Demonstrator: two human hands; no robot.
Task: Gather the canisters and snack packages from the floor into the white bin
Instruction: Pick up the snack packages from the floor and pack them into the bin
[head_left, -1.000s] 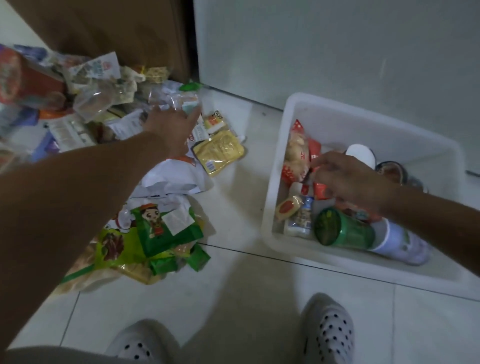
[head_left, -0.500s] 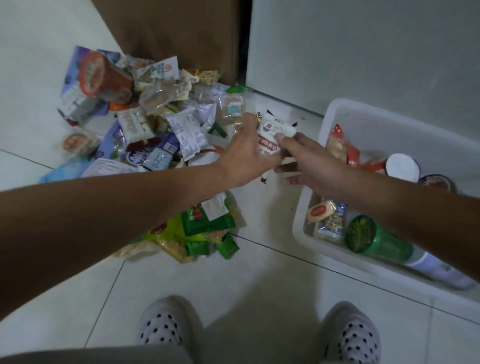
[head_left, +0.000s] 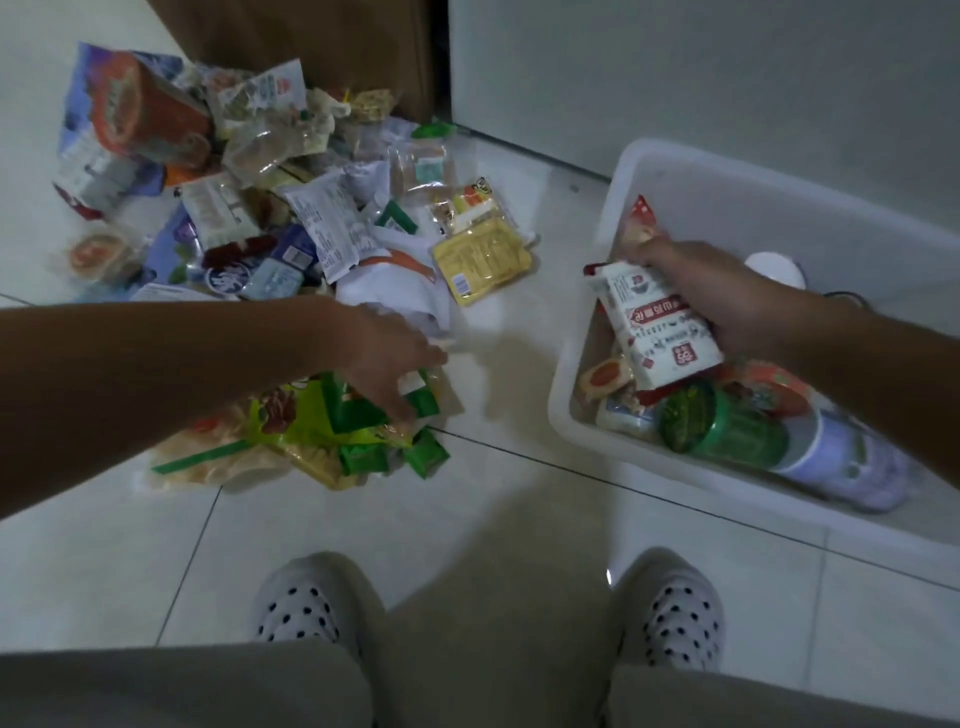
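White packet (head_left: 657, 325) now over bin (head_left: 587, 332) in right hand (head_left: 727, 301); left hand (head_left: 389, 358) spread, lower.

The left hand (head_left: 387, 364) is smeared with motion, its fingertips lost against the green foil snack packets (head_left: 363, 415) on the floor. The right hand (head_left: 727, 301) covers part of the white-and-red printed snack packet (head_left: 657, 325) and the things below it in the white plastic bin (head_left: 675, 171). The print on that packet is too small to read. The bin's right side runs off the frame. The far pile of mixed wrappers (head_left: 234, 171) is too jumbled to sort out.
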